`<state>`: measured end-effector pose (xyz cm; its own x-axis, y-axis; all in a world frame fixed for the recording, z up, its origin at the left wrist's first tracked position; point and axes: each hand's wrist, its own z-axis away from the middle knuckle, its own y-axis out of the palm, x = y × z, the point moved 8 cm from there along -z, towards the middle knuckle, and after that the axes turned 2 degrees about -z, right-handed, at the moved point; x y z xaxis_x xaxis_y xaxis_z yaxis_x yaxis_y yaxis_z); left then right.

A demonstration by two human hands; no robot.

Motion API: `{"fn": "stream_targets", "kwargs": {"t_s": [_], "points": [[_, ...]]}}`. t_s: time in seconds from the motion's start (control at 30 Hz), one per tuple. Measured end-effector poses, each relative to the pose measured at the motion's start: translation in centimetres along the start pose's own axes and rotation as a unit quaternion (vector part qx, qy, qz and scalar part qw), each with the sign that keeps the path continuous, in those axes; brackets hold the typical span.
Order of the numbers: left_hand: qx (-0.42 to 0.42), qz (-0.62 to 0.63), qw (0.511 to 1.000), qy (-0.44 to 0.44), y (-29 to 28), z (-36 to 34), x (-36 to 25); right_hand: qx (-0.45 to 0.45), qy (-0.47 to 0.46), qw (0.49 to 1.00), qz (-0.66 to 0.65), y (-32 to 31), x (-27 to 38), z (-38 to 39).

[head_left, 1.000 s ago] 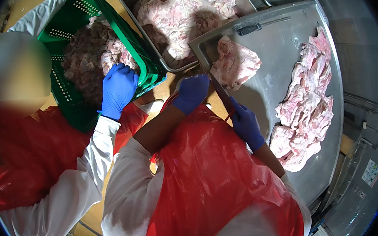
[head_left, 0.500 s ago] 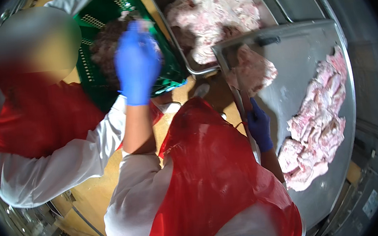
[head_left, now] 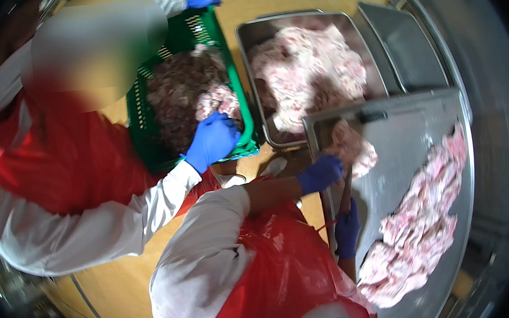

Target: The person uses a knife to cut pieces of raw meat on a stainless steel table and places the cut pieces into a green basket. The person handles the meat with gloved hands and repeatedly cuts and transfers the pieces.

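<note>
My left hand (head_left: 322, 174), in a blue glove, has its fingers closed on the near edge of a pink and white piece of meat (head_left: 361, 152). That piece lies at the left edge of a metal table (head_left: 385, 177). Just below it, my right hand (head_left: 348, 230), also gloved in blue, grips what looks like a knife (head_left: 346, 194). The blade points away from me toward the meat, and its tip is hard to make out. A long heap of pale, fatty meat (head_left: 419, 216) lies along the table's right side.
Beyond the table stands a deep metal tub (head_left: 254, 91) full of pale meat, beside another metal bin (head_left: 412, 45). On the left, a co-worker in a red apron (head_left: 77, 158) reaches with a blue-gloved hand (head_left: 211, 141) into a green crate (head_left: 243, 108) of darker meat.
My left hand has come from over the green crate, right to the piece of meat. The co-worker's hand now shows at the crate. My view has shifted, so the scene sits lower.
</note>
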<state>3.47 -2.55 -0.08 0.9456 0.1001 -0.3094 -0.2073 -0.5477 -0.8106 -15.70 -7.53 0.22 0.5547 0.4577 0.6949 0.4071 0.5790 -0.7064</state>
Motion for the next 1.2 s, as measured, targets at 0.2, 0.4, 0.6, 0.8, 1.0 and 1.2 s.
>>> {"fn": "stream_targets", "kwargs": {"t_s": [0.2,0.4,0.6,0.8,1.0,1.2], "points": [[0.082,-0.022,0.993,-0.082,6.8,1.3,-0.1,0.052,-0.044,0.993,0.098,0.2,-0.5,-0.6],[0.082,0.007,0.993,-0.088,5.9,1.5,0.3,0.056,-0.021,0.996,0.066,0.3,-0.6,-1.1],[0.074,0.043,0.996,-0.018,5.7,1.3,-0.3,0.065,-0.033,0.996,0.053,0.3,-1.5,-1.2],[0.097,0.074,0.992,0.031,6.6,1.7,-0.4,0.1,0.008,0.992,0.078,-0.4,-0.7,-1.8],[0.116,0.206,0.972,-0.002,4.6,0.6,0.0,0.107,0.035,0.991,0.073,-0.1,-2.3,-1.7],[0.132,0.273,0.949,-0.083,-2.2,-2.2,1.6,0.097,-0.011,0.994,0.053,-0.1,-1.8,-1.7]]}}
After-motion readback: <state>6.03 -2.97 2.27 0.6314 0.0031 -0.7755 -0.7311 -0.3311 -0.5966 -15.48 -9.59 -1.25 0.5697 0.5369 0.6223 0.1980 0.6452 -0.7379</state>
